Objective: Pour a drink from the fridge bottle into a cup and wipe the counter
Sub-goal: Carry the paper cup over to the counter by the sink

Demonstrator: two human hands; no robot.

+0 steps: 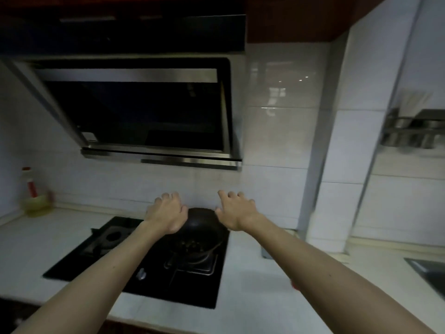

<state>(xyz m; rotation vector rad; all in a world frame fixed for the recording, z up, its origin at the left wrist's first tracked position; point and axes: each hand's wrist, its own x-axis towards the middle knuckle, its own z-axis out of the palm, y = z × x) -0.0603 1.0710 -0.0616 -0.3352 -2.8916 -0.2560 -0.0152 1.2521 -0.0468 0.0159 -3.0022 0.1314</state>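
Note:
Both my arms stretch forward over a white counter. My left hand hovers palm down above the left rim of a dark wok, fingers spread and empty. My right hand hovers above the wok's right rim, also spread and holding nothing. No fridge, bottle, cup or cloth is in view.
The wok sits on a black gas hob set into the counter. A range hood hangs above. A bottle with a red cap stands far left by the tiled wall. A metal utensil rack and a sink corner lie right.

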